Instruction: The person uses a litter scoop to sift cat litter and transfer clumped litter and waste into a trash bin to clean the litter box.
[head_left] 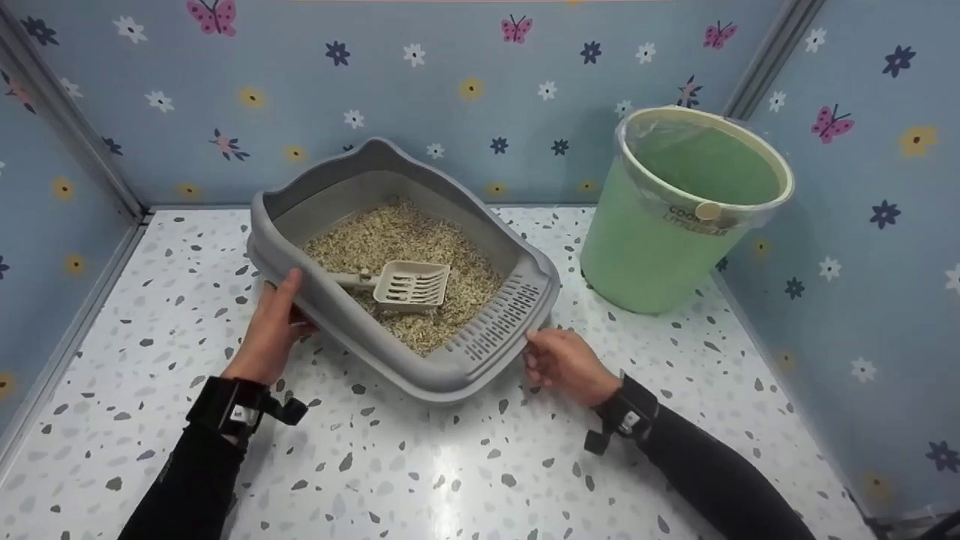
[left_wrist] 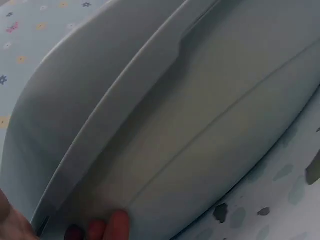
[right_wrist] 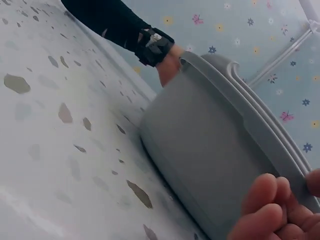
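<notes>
A grey litter box stands at an angle on the table, half full of tan granular litter. A beige slotted litter scoop lies on the litter, its handle pointing left. My left hand grips the box's left side, thumb on the rim and fingers beneath it; in the left wrist view, fingertips touch the outer wall. At the front right corner, beside the slotted ledge, my right hand pinches the rim. The right wrist view shows its curled fingers under that rim.
A light green bin with a cream rim and a clear liner stands at the back right, close to the box. Blue flowered panels enclose the speckled white table at the back and both sides.
</notes>
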